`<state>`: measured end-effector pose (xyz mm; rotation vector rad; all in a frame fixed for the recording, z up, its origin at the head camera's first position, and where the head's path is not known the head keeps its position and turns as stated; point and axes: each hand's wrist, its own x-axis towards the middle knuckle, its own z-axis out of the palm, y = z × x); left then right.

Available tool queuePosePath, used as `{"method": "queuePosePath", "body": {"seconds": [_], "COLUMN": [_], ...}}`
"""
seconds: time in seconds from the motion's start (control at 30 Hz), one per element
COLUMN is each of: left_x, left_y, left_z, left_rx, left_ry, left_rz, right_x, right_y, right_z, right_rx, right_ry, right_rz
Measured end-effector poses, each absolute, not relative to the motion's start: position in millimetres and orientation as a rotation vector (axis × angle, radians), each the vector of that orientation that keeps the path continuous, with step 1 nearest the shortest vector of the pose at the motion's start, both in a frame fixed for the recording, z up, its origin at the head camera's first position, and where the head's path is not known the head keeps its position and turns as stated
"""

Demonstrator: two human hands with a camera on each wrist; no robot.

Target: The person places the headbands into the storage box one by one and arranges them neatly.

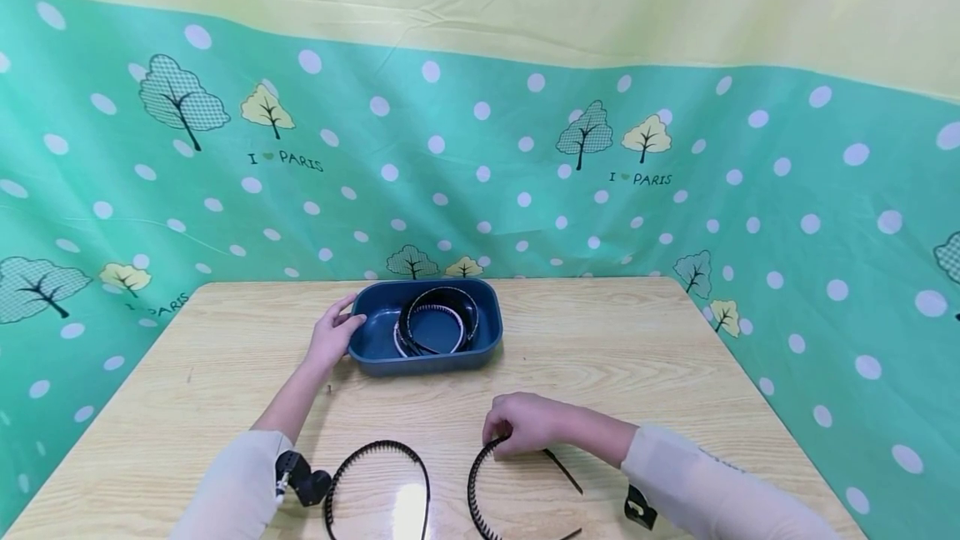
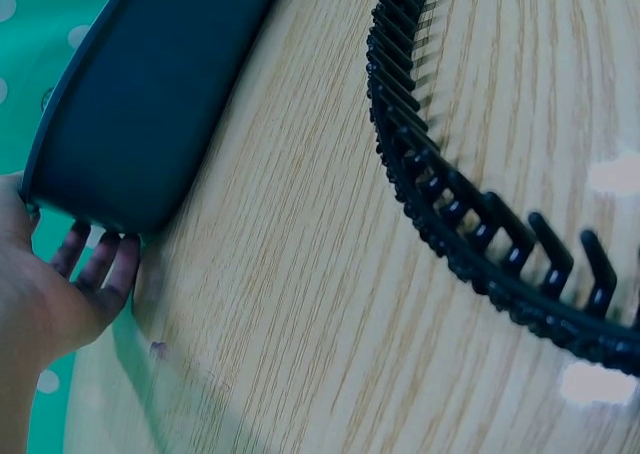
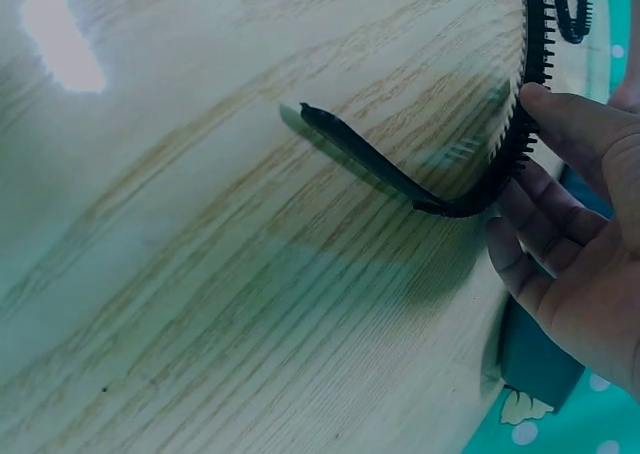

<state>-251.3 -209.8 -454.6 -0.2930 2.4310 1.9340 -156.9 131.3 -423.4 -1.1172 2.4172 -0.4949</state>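
A dark blue plastic basin [image 1: 420,367] stands at the back of the table. My left hand [image 1: 330,338] grips its left end, thumb over the rim and fingers along the outside wall. Inside the basin lie black headbands [image 1: 472,307] and a pale pinkish headband [image 1: 400,340], partly overlapping. My right hand [image 1: 525,423] pinches a black toothed headband [image 1: 474,490] at its curve, between thumb and fingers, as the right wrist view shows. A second black toothed headband [image 1: 382,445] lies on the table to the left, near neither hand's fingers.
The wood-grain table [image 1: 637,340] meets a green dotted cloth [image 1: 480,190] behind and at both sides. A small black wrist device [image 1: 303,477] sits on the left sleeve, and another [image 1: 639,508] on the right. A bright light reflection falls inside the left headband.
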Motion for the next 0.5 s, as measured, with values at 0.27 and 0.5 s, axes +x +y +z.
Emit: {"method": "queuePosePath", "body": {"seconds": [0.27, 0.5], "left_x": [-250.4, -250.1], "left_y": [-209.9, -209.6], "left_z": [-453.0, -452.8], "left_rx": [-0.29, -0.303], "left_ry": [2.429, 2.418], "left_rz": [1.938, 1.946], "right_x": [-158.5, -159.4], "right_y": [129.3, 129.0], "right_z": [-428.6, -431.5], "right_rx": [-1.108, -1.104], "right_ry": [2.421, 2.422], "right_rz": [-0.481, -0.486]}}
